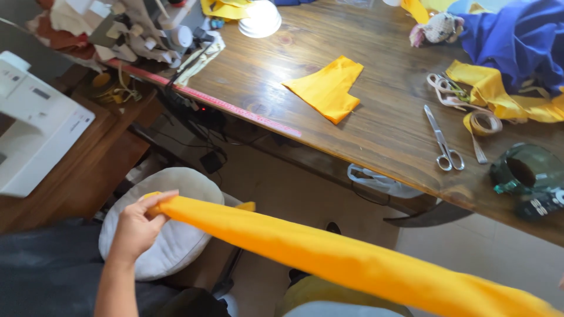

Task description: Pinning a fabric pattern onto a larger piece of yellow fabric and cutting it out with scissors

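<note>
Yellow fabric strip (352, 261), one, pinched by left hand (138, 226); one scissors (443, 141).

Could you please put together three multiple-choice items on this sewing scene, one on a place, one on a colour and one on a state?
1. Where do the silver metal scissors lie?
A. On the white sewing machine
B. On the brown wooden table, right of the folded yellow cloth piece
C. On the round grey cushion

2. What colour is the long fabric strip held by the left hand?
A. Blue
B. Red
C. Orange-yellow

3. How does that strip lie?
A. Stretched out in the air, away from the table
B. Rolled into a ball
C. Flat on the table

Answers:
1. B: the scissors rest on the tabletop, apart from the folded piece and to its right.
2. C: the strip is orange-yellow throughout.
3. A: its one end is pinched in the left hand and it runs off the lower right edge.
</note>
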